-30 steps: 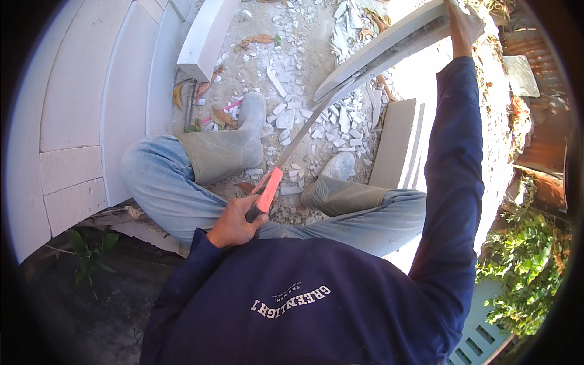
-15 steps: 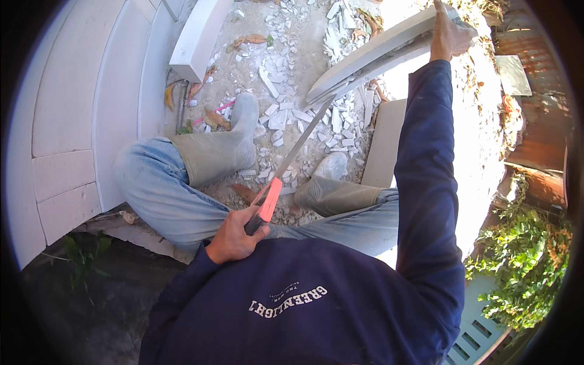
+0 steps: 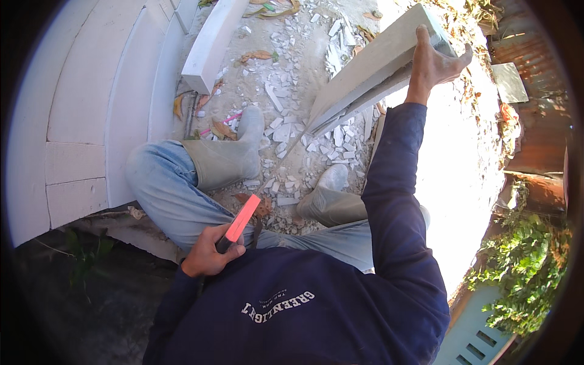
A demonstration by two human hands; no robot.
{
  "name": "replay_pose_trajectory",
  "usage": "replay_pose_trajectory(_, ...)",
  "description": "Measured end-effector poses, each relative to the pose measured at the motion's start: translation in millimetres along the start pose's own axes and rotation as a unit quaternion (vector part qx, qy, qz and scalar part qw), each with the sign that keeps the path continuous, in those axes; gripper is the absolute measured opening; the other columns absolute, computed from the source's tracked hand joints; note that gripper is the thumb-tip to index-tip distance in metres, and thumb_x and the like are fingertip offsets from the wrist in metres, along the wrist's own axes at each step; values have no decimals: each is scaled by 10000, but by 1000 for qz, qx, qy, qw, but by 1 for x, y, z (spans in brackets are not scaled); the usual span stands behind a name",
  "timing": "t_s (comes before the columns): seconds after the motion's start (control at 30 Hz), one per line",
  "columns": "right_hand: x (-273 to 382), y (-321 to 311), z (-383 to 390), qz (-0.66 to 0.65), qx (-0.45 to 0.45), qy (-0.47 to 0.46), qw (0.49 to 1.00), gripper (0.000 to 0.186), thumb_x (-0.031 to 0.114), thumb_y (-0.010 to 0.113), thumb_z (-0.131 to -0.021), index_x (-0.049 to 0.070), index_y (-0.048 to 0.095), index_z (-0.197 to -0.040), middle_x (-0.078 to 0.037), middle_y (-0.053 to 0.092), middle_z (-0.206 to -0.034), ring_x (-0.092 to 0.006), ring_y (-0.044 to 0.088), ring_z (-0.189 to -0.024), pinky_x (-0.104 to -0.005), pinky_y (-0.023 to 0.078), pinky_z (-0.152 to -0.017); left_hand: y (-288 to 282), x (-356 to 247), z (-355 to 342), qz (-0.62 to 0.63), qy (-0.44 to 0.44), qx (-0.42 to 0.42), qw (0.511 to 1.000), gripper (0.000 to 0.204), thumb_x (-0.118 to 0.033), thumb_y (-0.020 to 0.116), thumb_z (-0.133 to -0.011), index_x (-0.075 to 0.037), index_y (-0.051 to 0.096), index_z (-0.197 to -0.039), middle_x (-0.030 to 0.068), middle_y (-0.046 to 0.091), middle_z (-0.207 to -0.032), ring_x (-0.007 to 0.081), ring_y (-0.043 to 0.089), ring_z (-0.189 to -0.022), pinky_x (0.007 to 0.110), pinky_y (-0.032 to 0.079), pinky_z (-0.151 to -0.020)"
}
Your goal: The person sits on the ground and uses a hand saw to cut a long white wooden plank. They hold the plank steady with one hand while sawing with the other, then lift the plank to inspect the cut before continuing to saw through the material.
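A long, pale grey rectangular block (image 3: 365, 73) slants over the dusty ground (image 3: 292, 45), its upper end raised and its lower end near scattered white angular chips (image 3: 338, 144). The right hand (image 3: 437, 66) grips the block's upper end, one digit lying along the pale face and another jutting out past the edge; the other fingers are hard to make out.

Below and left of the block, the left hand (image 3: 208, 252) is closed around the coral-and-black handle (image 3: 243, 218) of a saw. A thin grey blade (image 3: 293, 145) shows faintly near the block's lower end; whether the two touch cannot be told.

Also below the block are two dusty grey-green rubber boots (image 3: 219, 163) and faded blue jeans (image 3: 161, 182). A smaller-looking white rectangular block (image 3: 213, 48) lies to its left, with a wall of large white blocks (image 3: 79, 103) farther left. Rusty corrugated metal (image 3: 538, 121) stands to its right, and a green leafy bush (image 3: 511, 255) grows to its lower right.
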State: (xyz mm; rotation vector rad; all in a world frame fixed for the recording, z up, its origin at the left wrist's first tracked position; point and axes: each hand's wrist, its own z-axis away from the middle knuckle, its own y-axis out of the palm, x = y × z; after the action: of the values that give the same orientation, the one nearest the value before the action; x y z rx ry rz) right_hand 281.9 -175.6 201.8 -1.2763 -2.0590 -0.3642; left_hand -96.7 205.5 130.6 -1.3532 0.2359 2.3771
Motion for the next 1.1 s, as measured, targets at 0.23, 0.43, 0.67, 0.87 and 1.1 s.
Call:
replay_pose_trajectory(0.23, -9, 33, -44, -16, -120, -214, 969, 815, 285, 870, -721, -40, 533, -1389, -142, 723, -1010, -271, 700, -918, -411, 567, -819, -14, -5, 34, -10, 58, 27, 998, 136, -99, 769, -884, -23, 663, -922, 32, 647, -799, 104, 610, -778, 299, 490, -755)
replay_pose_trajectory(0.43, -39, 31, -92, -255, 216, -162, 929, 709, 219, 871, -733, -26, 597, -1340, -22, 681, -784, -140, 618, -668, -298, 513, -599, -33, -13, 65, 22, 0, 28, 999, 88, -43, 755, -878, -10, 681, -911, 39, 666, -812, 118, 626, -726, 299, 494, -713)
replay_pose_trajectory(0.67, -86, 108, -74, -69, 92, -51, 992, 507, 329, 861, -751, -5, 695, -1095, -72, 720, -814, -174, 668, -762, -343, 545, -740, -23, -18, 31, 49, 30, -3, 998, 124, -22, 776, -864, -2, 682, -942, 5, 643, -796, 78, 581, -698, 285, 475, -694)
replay_pose_trajectory(0.87, -143, 172, -113, 75, 244, 18, 967, 623, 500, 786, -765, 24, 665, -1147, -194, 715, -1086, -304, 692, -1041, -447, 530, -903, -15, -29, -9, 62, -8, -12, 998, 126, -40, 780, -880, -3, 681, -948, -18, 604, -749, 68, 545, -673, 265, 450, -644)
replay_pose_trajectory(1.1, -152, 194, -126, 211, 228, -101, 945, 560, 468, 768, -742, 27, 690, -1078, -228, 723, -1077, -367, 695, -1046, -441, 537, -918, 0, -75, -52, 72, 33, 20, 997, 131, -66, 761, -923, -8, 667, -993, -20, 596, -762, 62, 529, -670, 266, 448, -631)
